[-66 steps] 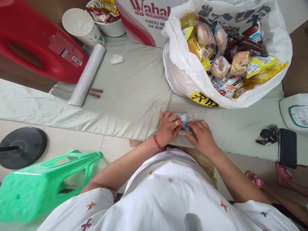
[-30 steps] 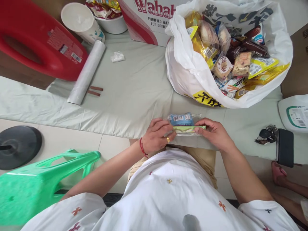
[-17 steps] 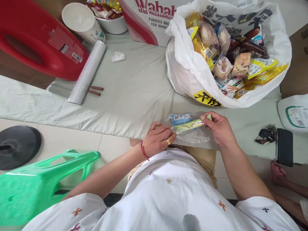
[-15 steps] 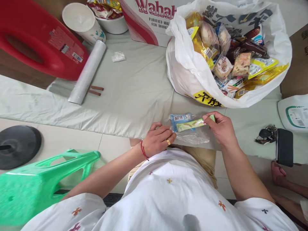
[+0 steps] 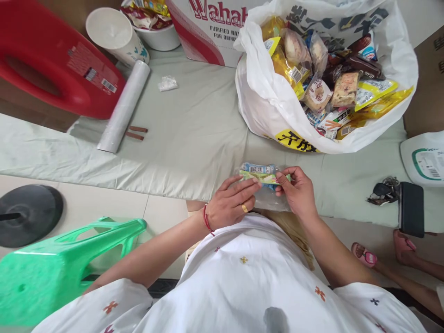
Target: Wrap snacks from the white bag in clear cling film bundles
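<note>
A slim green packet [image 5: 267,179] is held at the near edge of the cloth-covered table [image 5: 187,120], just in front of the person's white shirt [image 5: 263,273]. Its right end is pinched between the thumb and fingers of the right hand [image 5: 299,190]. By the left hand [image 5: 236,199] it is touched from the near left: the fingers are stretched out and laid close together, their tips resting on the packet (whether anything is gripped by the left thumb cannot be told, since that thumb is hidden). A blue packet [image 5: 258,168] is partly covered by the green one, its barcode being shown on the far side. A clear wrapper [image 5: 272,201] is spread around and nearer than both.

Beyond the hands, to the far right, a white bag [image 5: 255,99] is filled with wrapped snacks [image 5: 317,95]. At the far left, a roll of clear film [image 5: 125,108] is placed beside a red jug [image 5: 93,88], with two brown strips [image 5: 138,129] laid to its right. A paper cup [image 5: 111,30] and a white bowl [image 5: 161,38] are set farther back, near a printed carton [image 5: 222,39]. On the right, keys [image 5: 385,190] and a dark flat case [image 5: 411,208] are seen side by side, near a white container [image 5: 428,159].
</note>
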Demonstrator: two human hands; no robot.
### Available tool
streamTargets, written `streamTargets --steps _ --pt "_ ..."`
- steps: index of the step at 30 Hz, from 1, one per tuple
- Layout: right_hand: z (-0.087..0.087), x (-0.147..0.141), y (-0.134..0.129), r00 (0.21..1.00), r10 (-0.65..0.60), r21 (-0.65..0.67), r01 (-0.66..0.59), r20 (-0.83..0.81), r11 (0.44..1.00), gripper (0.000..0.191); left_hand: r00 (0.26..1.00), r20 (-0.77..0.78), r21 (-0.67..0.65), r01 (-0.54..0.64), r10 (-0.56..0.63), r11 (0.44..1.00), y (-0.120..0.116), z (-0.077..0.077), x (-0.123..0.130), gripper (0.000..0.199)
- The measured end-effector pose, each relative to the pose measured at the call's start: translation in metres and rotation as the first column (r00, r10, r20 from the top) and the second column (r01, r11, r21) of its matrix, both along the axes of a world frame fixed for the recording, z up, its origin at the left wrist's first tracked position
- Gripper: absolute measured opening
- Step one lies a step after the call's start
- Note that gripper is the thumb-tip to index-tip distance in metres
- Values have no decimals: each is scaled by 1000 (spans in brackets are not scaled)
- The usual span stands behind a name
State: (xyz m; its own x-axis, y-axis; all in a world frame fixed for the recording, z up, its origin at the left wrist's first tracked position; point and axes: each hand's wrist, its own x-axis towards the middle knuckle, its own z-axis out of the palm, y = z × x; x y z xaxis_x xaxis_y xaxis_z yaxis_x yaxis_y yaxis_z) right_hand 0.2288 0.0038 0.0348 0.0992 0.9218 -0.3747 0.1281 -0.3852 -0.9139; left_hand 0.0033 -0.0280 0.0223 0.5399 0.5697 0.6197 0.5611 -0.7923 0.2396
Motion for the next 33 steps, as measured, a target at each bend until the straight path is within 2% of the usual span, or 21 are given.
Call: streamTargets --steps 2,4,6,8,10,11,13,15,17,18,20,24,26,29,33 --pt "-3 4 -1 994 42 33 -45 103 998 47 999 -33 -95 17 -20 995 8 -3 1 12" --pt "-2 11 0 963 116 88 -141 242 986 42 998 -60 -141 7 -16 990 14 -6 3 12" --pt "1 20 3 903 156 188 -247 400 951 36 997 -78 -145 -7 -4 989 19 -8 4 12" --pt "7 31 11 837 131 307 -334 531 891 30 997 -75 -140 -10 0 990 20 -8 5 12" --pt "13 42 22 765 169 363 -473 622 803 19 998 -70 -135 -4 -5 991 20 -7 6 13" --pt "16 46 29 712 239 352 -574 660 740 19 997 -73 -131 -1 -9 991 20 -6 6 13" --pt "21 51 43 549 404 262 -773 731 578 35 996 -83 -116 5 -15 993 20 -4 7 13" --pt "24 50 56 368 490 140 -887 790 441 44 996 -88 -99 7 -16 995 20 -3 8 12" --pt "26 44 65 265 491 63 -919 830 389 37 996 -84 -84 -9 2 996 21 -3 10 11" --pt "27 40 67 249 483 52 -922 839 384 29 997 -82 -81 -21 14 996 21 -3 10 11" --pt "28 33 69 290 469 91 -912 835 400 21 996 -84 -75 -46 40 996 21 -3 12 13" --pt "28 24 61 489 391 243 -812 780 531 22 990 -118 -21 -82 79 996 22 -3 13 16" --pt "29 21 53 547 358 279 -765 757 580 20 987 -131 -13 -96 93 995 22 -3 14 16" --pt "30 16 37 571 299 329 -745 764 581 19 984 -134 -51 -121 113 991 21 -4 18 17" --pt "23 12 18 531 178 363 -751 828 552 17 979 -153 -60 -142 131 988 19 -3 23 18"
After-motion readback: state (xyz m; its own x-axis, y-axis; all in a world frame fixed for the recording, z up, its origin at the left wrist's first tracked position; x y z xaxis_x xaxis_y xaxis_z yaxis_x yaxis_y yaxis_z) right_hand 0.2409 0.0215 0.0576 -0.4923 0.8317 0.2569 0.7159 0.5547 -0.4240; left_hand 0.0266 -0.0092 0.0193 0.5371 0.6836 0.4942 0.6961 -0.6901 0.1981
